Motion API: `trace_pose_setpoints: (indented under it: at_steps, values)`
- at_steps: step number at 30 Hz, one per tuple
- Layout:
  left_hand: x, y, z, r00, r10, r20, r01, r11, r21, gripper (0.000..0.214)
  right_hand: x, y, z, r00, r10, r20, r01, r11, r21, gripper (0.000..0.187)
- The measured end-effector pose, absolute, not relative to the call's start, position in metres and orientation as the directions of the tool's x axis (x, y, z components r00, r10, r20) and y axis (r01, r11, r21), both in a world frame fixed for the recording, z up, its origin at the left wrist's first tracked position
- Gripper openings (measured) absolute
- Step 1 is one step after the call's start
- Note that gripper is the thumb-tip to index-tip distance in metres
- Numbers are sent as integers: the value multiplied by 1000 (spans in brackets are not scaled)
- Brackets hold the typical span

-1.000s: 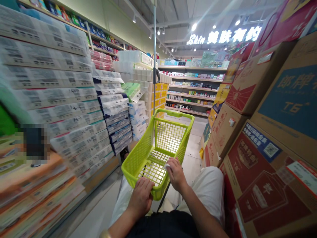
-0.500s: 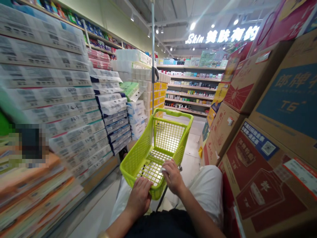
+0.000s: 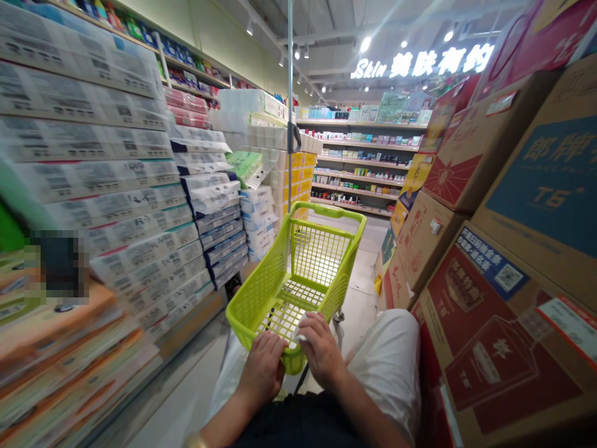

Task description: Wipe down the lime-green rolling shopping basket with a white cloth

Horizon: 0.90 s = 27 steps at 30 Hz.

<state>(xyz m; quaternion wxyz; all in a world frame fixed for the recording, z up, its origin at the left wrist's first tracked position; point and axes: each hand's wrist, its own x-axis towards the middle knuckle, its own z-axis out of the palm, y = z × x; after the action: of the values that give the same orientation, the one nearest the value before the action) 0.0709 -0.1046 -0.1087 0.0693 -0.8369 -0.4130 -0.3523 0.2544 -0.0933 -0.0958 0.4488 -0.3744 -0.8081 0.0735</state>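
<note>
A lime-green shopping basket [image 3: 254, 297] with latticed walls stands tilted before me, between my knees, with nothing lying in it. My left hand [image 3: 263, 367] has its fingers curled over the near rim. Close beside it, my right hand [image 3: 323, 350] pinches a small white wad [image 3: 300, 338], which looks like tissue or a wipe, at the near right corner of the rim. Palms and thumbs are mostly hidden. A wheel [image 3: 339, 316] shows below the right side of the basket.
Stacked cartons [image 3: 489, 348] rise close on my right. Wrapped paper packs [image 3: 121, 186] are piled high on the left. A thin metal pole [image 3: 290, 81] stands beyond the basket. Shelves of small goods [image 3: 368, 143] line the back, across pale floor tiles [image 3: 368, 249].
My right hand has slid along the rim toward me and left, closer to my left hand, with the white wad. My left hand stays on the rim.
</note>
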Motion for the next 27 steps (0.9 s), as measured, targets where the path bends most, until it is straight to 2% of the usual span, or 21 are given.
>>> trace_pose_setpoints:
  at_steps: [2,6,10,14,18,20,23,27]
  values:
    - [71,-104,-108,405,650,643,742,-645,185,29,270,-72,-89,-320,671,669,539,709,-454,18]
    - [76,-103,-109,409,656,635,735,-649,197,30,294,-33,-78,-162,702,693,571,640,-515,19]
    - [78,-103,-111,402,664,631,738,-643,206,29,278,-51,-85,-107,706,700,576,617,-535,17]
    - [74,-104,-112,398,654,643,738,-645,200,27,248,-92,-96,-204,688,697,580,658,-480,16]
    - [72,-105,-111,400,651,645,732,-650,202,28,257,-85,-90,-343,648,680,558,723,-408,13]
    - [73,-105,-110,401,659,637,735,-646,206,30,275,-64,-83,-312,670,674,562,702,-437,14]
    - [78,-105,-108,407,660,631,733,-648,206,31,298,-34,-76,-180,725,664,563,630,-535,19]
    - [81,-104,-108,399,664,632,731,-647,217,31,291,-40,-78,-108,750,652,558,589,-585,20]
